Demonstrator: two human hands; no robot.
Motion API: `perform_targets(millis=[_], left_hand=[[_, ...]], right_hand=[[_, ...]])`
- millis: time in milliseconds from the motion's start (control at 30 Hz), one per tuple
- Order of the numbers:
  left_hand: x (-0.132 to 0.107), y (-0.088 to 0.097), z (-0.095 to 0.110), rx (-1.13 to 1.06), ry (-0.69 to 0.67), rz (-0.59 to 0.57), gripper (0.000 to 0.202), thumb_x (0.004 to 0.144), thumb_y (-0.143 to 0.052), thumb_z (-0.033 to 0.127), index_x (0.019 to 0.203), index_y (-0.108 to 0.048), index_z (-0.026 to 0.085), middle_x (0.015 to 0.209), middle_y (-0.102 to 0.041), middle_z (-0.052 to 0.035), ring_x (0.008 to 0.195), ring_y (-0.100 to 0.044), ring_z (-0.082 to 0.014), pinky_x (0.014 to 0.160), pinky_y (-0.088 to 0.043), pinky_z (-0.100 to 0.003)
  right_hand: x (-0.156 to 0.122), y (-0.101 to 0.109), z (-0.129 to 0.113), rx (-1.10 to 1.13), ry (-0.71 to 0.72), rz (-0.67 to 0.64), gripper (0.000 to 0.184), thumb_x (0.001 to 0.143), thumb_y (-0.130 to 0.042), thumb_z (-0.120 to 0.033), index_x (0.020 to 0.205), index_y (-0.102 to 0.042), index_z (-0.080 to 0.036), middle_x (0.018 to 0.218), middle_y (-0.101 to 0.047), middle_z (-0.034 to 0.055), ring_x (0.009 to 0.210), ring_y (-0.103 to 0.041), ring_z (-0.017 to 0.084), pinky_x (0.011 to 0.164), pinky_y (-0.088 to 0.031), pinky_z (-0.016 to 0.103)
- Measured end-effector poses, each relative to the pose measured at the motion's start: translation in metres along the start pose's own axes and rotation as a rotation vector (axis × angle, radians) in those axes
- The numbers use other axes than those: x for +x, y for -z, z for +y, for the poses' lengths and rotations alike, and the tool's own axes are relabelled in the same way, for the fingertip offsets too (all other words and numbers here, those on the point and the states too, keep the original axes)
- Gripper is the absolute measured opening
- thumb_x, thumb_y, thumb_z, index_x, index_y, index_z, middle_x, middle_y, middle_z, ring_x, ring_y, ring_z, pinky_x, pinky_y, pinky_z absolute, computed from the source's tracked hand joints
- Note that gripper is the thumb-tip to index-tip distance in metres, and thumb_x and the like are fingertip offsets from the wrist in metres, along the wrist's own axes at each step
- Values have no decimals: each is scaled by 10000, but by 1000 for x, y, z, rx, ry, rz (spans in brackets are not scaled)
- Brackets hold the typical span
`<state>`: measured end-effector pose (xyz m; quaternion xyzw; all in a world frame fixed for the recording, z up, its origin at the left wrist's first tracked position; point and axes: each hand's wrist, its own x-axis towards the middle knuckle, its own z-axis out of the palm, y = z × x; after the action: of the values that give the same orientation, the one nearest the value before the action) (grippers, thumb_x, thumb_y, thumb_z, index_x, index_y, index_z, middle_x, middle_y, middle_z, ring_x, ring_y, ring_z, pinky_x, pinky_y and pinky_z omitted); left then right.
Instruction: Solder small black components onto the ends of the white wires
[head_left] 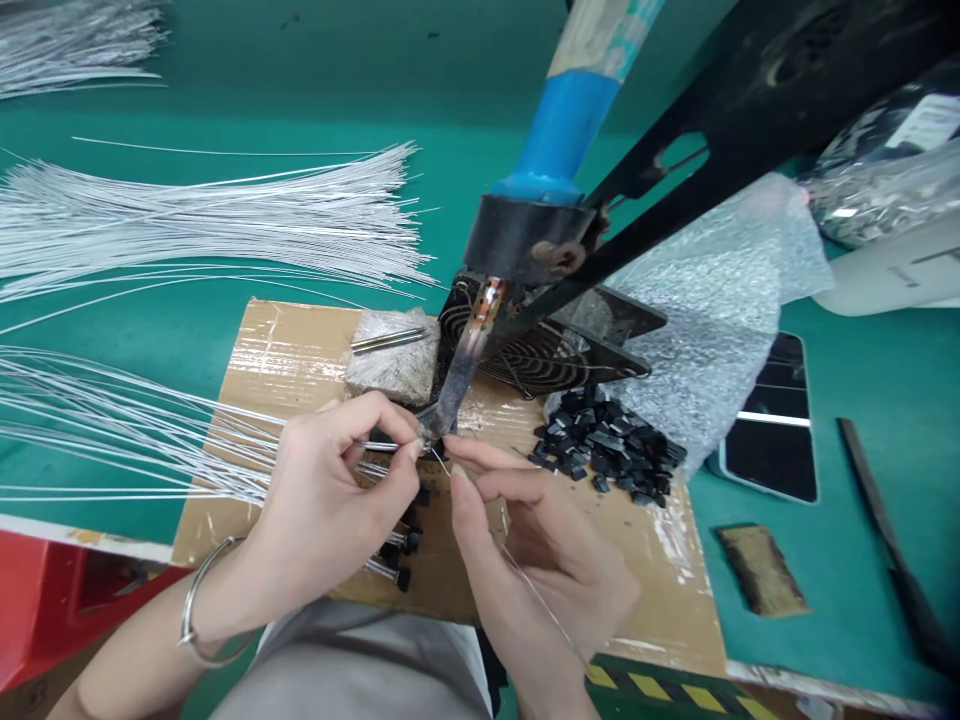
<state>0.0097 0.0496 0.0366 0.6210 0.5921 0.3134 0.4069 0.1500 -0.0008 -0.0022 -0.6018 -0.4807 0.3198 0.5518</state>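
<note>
A soldering iron [559, 130] with a blue handle is clamped at a slant, its tip [455, 390] pointing down between my hands. My left hand [330, 500] is closed in a pinch just under the tip, on what looks like the end of a thin white wire; the fingers partly cover it. My right hand [540, 550] is closed around a thin strand of solder wire [541, 600], whose end reaches toward the tip. Beneath my left hand, white wires [112, 430] run in from the left. Several black end pieces [405, 540] sit at wire ends below it.
Cardboard [300, 345] covers the work area. On it lie a pile of small black pieces [607, 445] and a wrapped block [390, 375] with metal rods. A fan [525, 365] stands behind the tip. Right: phone [772, 430], brown pad [763, 570], dark tool [877, 500]. Left: wire bundle [225, 220].
</note>
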Motion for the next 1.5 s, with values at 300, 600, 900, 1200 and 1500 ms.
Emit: perform_targets(millis=[300,600,900,1200,1500], left_hand=[[0,0,0,8,-23,7,141,854,-587,150,737,-652,194,776,-750,-15,548,-457,-111,499,-342,-267],[-1,0,-3,21,-48,18,143,865,-585,159,752,-662,197,790,-753,-13,589,-522,-125,524,-368,-280],[-1,0,-3,47,-46,8,148,863,-579,166,742,-658,197,784,-754,-10,548,-454,-112,496,-346,-274],[-3,0,-2,78,-87,33,153,860,-583,138,749,-666,201,774,-755,10,556,-472,-103,508,-373,-256],[-3,1,-1,102,-97,37,156,851,-591,114,750,-671,203,776,-754,20,564,-472,-100,497,-358,-243]], right_hand=[[-2,1,5,-18,73,-14,176,874,-747,-65,847,-684,-228,1075,-831,41,971,-807,189,902,-644,306],[-1,0,5,-43,112,-10,169,875,-754,-74,861,-691,-230,1074,-834,48,953,-813,192,892,-654,316],[1,2,7,-102,172,-43,192,869,-748,-39,864,-673,-216,1062,-834,47,962,-819,184,881,-656,279],[0,2,5,-148,227,-32,198,851,-769,-30,874,-679,-205,1054,-842,44,912,-828,167,854,-651,246],[1,2,6,-161,255,-21,211,843,-767,-20,866,-682,-211,1027,-845,46,885,-831,179,816,-660,256]])
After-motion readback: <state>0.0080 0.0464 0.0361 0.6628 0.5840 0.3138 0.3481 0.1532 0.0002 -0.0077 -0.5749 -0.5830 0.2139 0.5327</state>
